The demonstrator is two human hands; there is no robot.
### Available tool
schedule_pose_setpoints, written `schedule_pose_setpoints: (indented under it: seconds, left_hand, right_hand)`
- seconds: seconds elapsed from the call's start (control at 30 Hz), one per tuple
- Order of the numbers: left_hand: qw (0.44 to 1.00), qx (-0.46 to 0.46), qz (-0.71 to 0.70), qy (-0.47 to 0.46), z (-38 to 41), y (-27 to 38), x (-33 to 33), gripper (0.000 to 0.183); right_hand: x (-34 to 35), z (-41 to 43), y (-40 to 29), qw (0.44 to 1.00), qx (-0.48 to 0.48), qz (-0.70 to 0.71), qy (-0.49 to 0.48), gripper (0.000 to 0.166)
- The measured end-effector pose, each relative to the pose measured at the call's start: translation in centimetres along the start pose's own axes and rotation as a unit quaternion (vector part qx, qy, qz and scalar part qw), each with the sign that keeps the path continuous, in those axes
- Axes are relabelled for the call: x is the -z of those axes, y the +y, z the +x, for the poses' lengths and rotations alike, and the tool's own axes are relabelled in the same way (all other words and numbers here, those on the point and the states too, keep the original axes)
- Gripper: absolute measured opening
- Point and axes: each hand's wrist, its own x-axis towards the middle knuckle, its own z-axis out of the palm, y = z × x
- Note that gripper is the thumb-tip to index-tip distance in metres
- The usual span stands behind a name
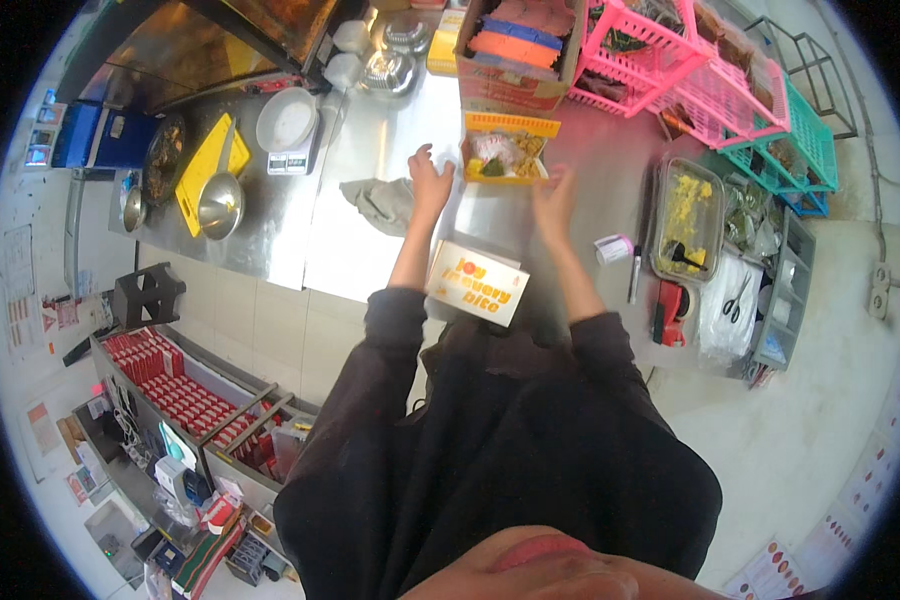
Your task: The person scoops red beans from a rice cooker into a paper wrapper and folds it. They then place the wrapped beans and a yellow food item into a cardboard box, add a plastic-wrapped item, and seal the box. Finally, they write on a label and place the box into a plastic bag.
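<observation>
An open yellow cardboard food box (495, 180) sits on the steel worktop with its lid raised at the back. Inside it are a clear packet of white food (493, 147), probably rice, golden-brown fried pieces (527, 154) and some green leaf (496, 168). To the left of the box my left hand (430, 180) hovers, fingers apart and holding nothing. My right hand (555, 196) is beside the box's near right corner, its fingers loosely spread; whether it touches the cardboard I cannot tell. Closer to my body lies a closed white box (480, 283) with orange lettering.
A grey cloth (381, 204) lies left of my left hand. Further left are a steel bowl (221, 206), a yellow cutting board (208, 169) and a kitchen scale (289, 161). A plastic tub of yellow food (688, 217), a tape dispenser (669, 315) and pink baskets (645, 64) stand right.
</observation>
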Motion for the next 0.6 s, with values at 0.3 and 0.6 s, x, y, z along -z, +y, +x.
schedule_pose_setpoints:
  seconds: [0.3,0.6]
  left_hand:
    - [0.981,-0.105,0.031,-0.163,0.4,3.7,-8.2,0.025]
    - [0.995,0.042,-0.087,-0.021,3.5,7.4,-7.2,0.046]
  right_hand:
    - [-2.2,11.2,3.0,0.975,0.044,0.206,-0.075,0.061]
    - [-1.0,10.8,1.3,0.976,0.07,0.206,-0.021,0.057]
